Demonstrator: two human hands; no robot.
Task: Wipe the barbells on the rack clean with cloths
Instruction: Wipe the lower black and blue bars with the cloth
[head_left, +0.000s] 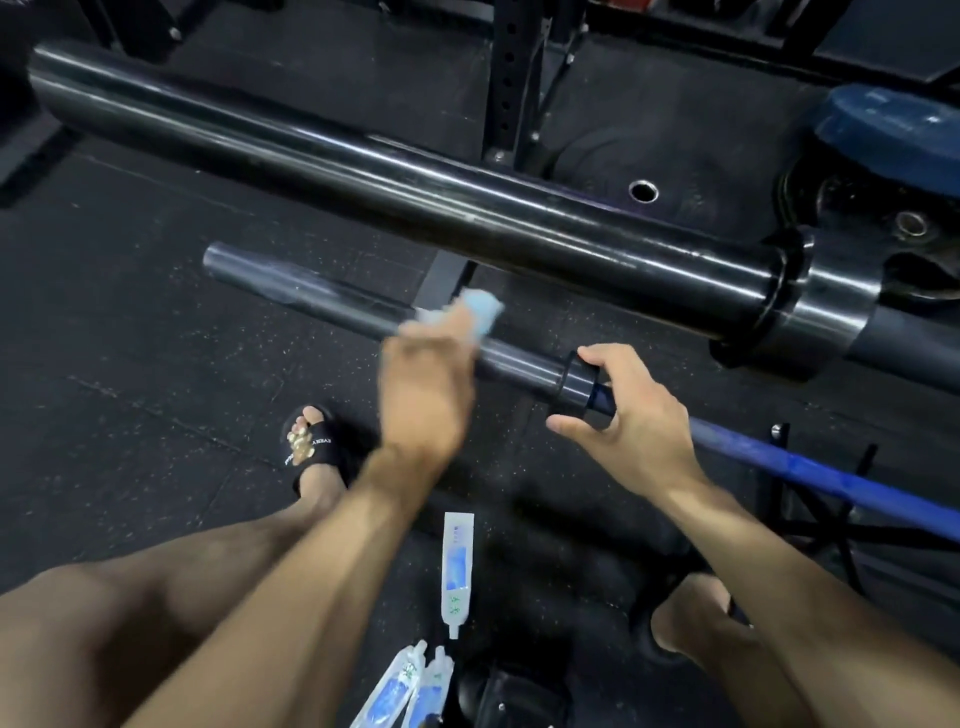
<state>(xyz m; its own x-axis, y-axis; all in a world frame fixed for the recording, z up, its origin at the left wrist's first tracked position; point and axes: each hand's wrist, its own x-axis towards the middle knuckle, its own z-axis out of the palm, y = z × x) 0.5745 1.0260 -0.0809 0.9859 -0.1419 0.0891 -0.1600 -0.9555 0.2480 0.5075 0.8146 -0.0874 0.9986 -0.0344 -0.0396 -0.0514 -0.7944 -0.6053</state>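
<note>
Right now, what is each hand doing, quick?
Left hand: holds a light blue cloth against the lower bar's sleeve; it is motion-blurred.
Right hand: fingers curled around the collar of that bar.

Blue plate (893, 132) top right; 3 pouches (457, 571) on rubber floor (130, 322); sandal (311, 447).

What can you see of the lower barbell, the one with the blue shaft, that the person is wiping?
The lower barbell lies about level below the thicker black bar, slanting down to the right in the picture. Its dark, glossy sleeve looks like metal and ends open at the left; a dark collar joins it to the blue shaft. The left hand presses a light blue cloth on the sleeve, blurred. The right hand grips the collar.
</note>
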